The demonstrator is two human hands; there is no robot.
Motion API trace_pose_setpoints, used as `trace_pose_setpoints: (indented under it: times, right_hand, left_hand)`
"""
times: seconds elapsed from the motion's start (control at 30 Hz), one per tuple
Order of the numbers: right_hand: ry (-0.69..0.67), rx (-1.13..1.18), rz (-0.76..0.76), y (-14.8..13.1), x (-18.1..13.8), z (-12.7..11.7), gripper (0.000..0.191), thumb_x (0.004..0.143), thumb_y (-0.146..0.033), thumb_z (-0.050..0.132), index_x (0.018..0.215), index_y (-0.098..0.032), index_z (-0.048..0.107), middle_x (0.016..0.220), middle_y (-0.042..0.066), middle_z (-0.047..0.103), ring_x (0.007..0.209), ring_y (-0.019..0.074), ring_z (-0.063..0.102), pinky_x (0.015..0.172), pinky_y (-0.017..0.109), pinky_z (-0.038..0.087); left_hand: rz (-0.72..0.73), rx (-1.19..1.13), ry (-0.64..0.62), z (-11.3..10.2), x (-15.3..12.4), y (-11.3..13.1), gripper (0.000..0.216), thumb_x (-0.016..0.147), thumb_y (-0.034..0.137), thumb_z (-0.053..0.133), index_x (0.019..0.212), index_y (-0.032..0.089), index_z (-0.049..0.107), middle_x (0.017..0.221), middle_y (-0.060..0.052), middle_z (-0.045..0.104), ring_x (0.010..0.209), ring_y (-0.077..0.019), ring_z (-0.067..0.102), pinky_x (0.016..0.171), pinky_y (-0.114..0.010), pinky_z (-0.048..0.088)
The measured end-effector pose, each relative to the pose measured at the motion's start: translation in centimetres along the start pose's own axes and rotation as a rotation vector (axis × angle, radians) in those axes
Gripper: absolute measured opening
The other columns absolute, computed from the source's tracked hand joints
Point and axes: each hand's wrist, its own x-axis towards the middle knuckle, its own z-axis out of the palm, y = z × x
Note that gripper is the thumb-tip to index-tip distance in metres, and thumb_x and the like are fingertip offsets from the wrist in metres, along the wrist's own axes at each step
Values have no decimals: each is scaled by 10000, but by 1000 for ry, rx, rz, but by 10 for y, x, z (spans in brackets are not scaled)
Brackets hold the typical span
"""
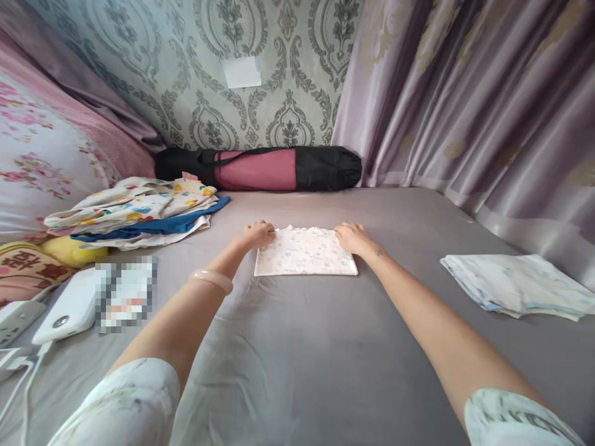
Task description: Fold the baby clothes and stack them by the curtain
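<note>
A folded white cloth with a small pastel print lies flat on the grey bed sheet before me. Its far edge is slightly wavy; I cannot tell what kind of garment it is, if one. My left hand grips its far left corner, fingers curled at the edge. At the far right corner my right hand holds the same cloth, its fingers closed. Both arms reach forward, and a pale bangle circles the left forearm. The fingertips are partly hidden.
Left lies a pile of printed clothes, with a yellow plush, a white power bank, a pixelated item and a power strip nearer. Folded white cloths lie right. A black-and-pink rolled bag lies along the wall.
</note>
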Motion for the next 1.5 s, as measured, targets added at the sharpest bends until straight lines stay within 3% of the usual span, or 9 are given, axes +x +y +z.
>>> trace_pose_setpoints:
  times: [0.2, 0.37, 0.57, 0.83, 0.93, 1.07, 1.2, 1.27, 1.5]
  right_hand:
    - [-140, 18, 57, 8, 20, -7, 346, 912, -279, 475, 1205, -183, 631, 1313, 156, 557, 1229, 310, 499, 975, 409, 381]
    - [-280, 172, 67, 15, 33, -18, 321, 802, -250, 594, 1107, -188, 675, 1194, 111, 650, 1046, 246, 619, 807, 284, 464]
    - [-244, 442, -10, 34, 26, -26, 268, 746, -285, 652, 988, -175, 678, 1004, 58, 714, 882, 195, 644, 705, 236, 464]
    - [-178, 643, -82, 36, -4, -67, 357, 704, -401, 706, 964, -157, 682, 970, 65, 712, 884, 197, 629, 757, 264, 476]
    - [-152, 683, -84, 35, -13, -84, 356, 707, -395, 710, 976, -163, 685, 993, 72, 717, 909, 206, 631, 789, 285, 482]
    - [3, 679, -101, 34, -16, -99, 320, 753, -325, 666, 1024, -157, 674, 1005, 76, 713, 918, 205, 626, 790, 298, 489]
    - [260, 540, -130, 31, -20, -99, 343, 778, -196, 577, 1110, -151, 651, 1040, 72, 699, 939, 218, 612, 843, 332, 472]
    - [346, 466, -190, 30, -28, -90, 372, 800, -138, 502, 1144, -168, 638, 1099, 69, 682, 988, 217, 601, 890, 333, 447]
    - [249, 244, -424, 25, -87, -16, 409, 856, -59, 371, 1117, -200, 653, 1154, 80, 662, 1097, 209, 574, 979, 349, 391]
  left_hand:
    - [61, -227, -181, -11, 16, -15, 405, 732, 334, 577, 1106, 191, 644, 1075, -47, 692, 921, -189, 640, 749, -226, 475]
    - [78, -308, -253, -10, 25, -22, 345, 651, 357, 599, 941, 185, 671, 903, -33, 705, 862, -199, 628, 648, -220, 446]
    - [141, -571, -206, -19, 16, -32, 394, 606, 465, 662, 892, 196, 632, 857, -11, 668, 848, -191, 601, 686, -241, 428]
    - [254, -805, -257, -65, -19, -31, 461, 616, 442, 737, 997, 192, 661, 942, -38, 704, 929, -211, 628, 803, -288, 461]
    - [306, -751, -167, -84, -32, -26, 400, 647, 434, 720, 957, 183, 693, 941, -42, 709, 933, -216, 630, 817, -305, 473]
    - [332, -707, 85, -97, -38, -18, 341, 719, 422, 670, 953, 174, 691, 937, -48, 700, 909, -195, 630, 790, -297, 490]
    - [334, -713, 384, -92, -34, -14, 317, 770, 366, 624, 986, 135, 645, 935, -59, 686, 901, -179, 625, 803, -292, 492]
    - [347, -643, 447, -83, -38, -14, 277, 782, 324, 595, 968, 126, 648, 921, -52, 685, 901, -179, 620, 821, -286, 481]
    - [462, -329, 241, -18, -94, -18, 313, 836, 192, 440, 1032, 195, 683, 930, -38, 710, 867, -168, 639, 854, -269, 464]
